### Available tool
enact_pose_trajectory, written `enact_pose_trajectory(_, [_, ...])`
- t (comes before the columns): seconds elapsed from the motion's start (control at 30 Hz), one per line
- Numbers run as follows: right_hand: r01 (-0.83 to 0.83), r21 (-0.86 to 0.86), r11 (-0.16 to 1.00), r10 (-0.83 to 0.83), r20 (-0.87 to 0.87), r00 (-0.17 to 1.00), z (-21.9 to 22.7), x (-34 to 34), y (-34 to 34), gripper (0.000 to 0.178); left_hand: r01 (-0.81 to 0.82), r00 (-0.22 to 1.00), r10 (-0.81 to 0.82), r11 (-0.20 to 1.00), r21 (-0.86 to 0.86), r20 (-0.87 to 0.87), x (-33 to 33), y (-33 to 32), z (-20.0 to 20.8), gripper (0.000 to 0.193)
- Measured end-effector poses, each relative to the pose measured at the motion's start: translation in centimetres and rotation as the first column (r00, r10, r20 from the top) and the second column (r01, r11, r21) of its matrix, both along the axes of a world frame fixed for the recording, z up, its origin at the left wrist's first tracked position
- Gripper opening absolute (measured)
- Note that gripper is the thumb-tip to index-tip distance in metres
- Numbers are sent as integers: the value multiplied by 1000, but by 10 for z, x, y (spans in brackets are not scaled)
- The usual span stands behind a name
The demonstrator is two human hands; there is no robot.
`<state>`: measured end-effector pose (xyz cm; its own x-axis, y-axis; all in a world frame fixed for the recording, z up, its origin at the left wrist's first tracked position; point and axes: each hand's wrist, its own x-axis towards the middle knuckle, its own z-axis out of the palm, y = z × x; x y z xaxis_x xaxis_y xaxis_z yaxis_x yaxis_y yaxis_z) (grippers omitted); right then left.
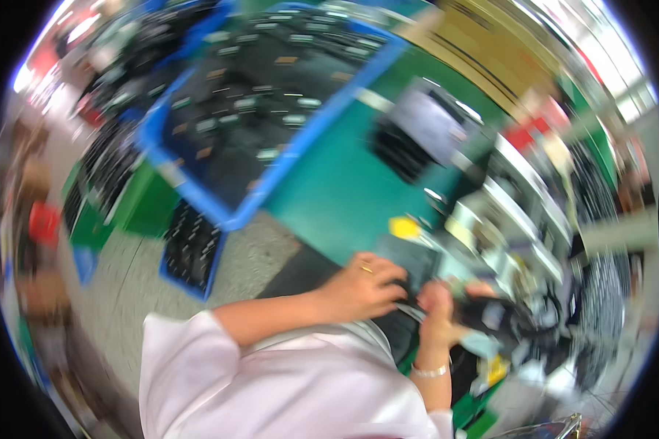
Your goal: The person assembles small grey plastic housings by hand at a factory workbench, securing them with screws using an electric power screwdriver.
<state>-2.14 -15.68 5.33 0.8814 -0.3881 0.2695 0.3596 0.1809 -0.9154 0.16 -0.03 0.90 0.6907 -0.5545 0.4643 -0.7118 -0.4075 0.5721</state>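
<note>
My left hand, with a ring on one finger, is curled in front of my body at the near edge of the green table. Its fingertips close around a small dark piece, too blurred to name. Close by on the right, my right hand has its thumb raised and its fingers bent inward, a bracelet at the wrist. What it grips is smeared and partly hidden. Just beyond both hands lies a dark flat block, with a yellow piece behind it.
A large blue-rimmed tray of black parts covers the table's left side. A pale box-shaped thing stands on dark pieces farther back. White equipment crowds the right. Green bins and a smaller blue-edged tray are at left.
</note>
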Motion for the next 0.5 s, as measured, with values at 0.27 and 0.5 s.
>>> enact_pose_trajectory(0.27, [144, 67, 987, -159, 375, 913, 55, 10, -75, 51, 56, 997, -50, 993, 103, -66, 5, -9, 11, 32])
enact_pose_trajectory(0.5, [514, -57, 856, -435, 457, 776, 68, 23, -143, 50, 76, 987, -58, 990, 120, -147, 13, -24, 17, 31])
